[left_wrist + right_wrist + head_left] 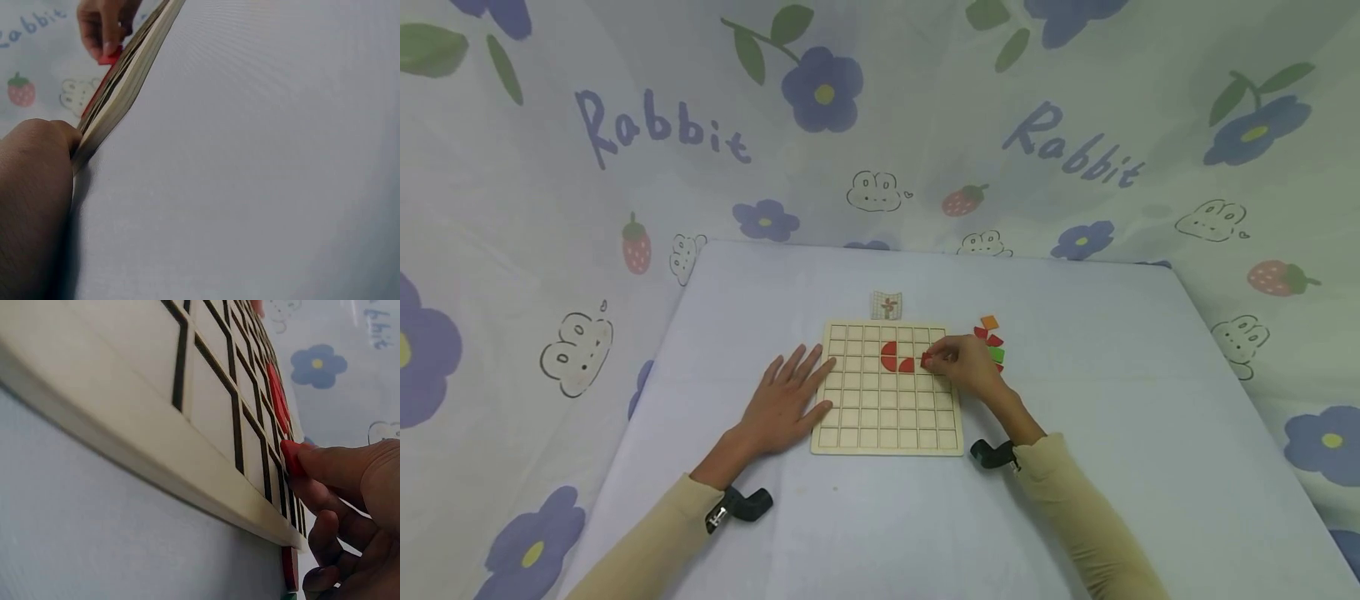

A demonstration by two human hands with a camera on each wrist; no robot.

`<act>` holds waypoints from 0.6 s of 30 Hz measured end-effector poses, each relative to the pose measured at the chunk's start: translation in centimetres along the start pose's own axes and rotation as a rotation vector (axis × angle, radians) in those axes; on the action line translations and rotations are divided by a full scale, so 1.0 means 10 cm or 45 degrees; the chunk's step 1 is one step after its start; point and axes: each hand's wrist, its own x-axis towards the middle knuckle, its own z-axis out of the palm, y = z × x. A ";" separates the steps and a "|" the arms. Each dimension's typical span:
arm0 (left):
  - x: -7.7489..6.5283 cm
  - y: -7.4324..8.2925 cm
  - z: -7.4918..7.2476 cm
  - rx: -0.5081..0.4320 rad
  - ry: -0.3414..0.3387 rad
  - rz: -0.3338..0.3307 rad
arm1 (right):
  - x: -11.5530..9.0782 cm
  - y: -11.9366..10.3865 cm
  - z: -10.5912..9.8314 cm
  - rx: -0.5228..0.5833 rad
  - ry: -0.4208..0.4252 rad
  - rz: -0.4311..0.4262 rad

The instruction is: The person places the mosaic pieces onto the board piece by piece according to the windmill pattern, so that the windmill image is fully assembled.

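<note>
A square wooden grid board (880, 421) lies on the table, with several red quarter-round tiles (889, 357) set in its upper middle cells. My left hand (781, 408) lies spread at the board's left side, its fingertips touching the edge. Between thumb and fingers, my right hand (973, 367) pinches a red tile (292, 457) over the board's right columns. That tile's exact shape is partly hidden by the fingers. In the left wrist view the pinched red piece (110, 58) shows just above the board's surface.
Loose red tiles (995, 340), an orange square tile (989, 322) and a green tile (997, 355) lie right of the board, partly behind the right hand. A small pattern card (887, 305) with a red figure sits beyond the far edge. A white cloth covers the table (1075, 333).
</note>
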 end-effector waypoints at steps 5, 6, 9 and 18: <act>-0.01 0.00 0.00 0.009 0.008 0.007 | -0.02 -0.05 0.06 -0.045 -0.051 0.001; -0.01 0.00 -0.01 0.010 0.009 0.007 | -0.03 -0.06 0.06 -0.055 -0.071 0.000; 0.00 0.00 -0.01 0.007 0.012 0.006 | -0.04 -0.09 0.07 -0.069 -0.109 -0.014; 0.00 0.00 0.02 -0.013 0.011 0.003 | -0.04 0.02 -0.01 -0.035 -0.018 -0.009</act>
